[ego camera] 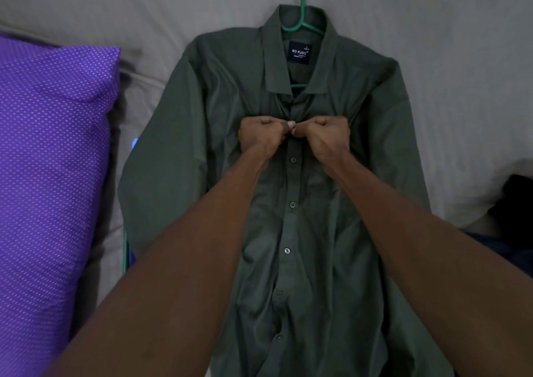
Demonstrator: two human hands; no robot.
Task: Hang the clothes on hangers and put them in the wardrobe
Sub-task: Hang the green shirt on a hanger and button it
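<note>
A dark green button-up shirt lies flat on the bed, front side up, with a green plastic hanger inside it; the hook sticks out past the collar. A dark blue label shows inside the neck. My left hand and my right hand meet at the placket just below the collar. Both pinch the shirt's front edges at an upper button, fingers curled. Several buttons below them are fastened.
A purple dotted pillow fills the left side. Grey bedsheet lies around the shirt. Another green hanger's edge peeks out by the left sleeve. Dark clothing sits at the right edge.
</note>
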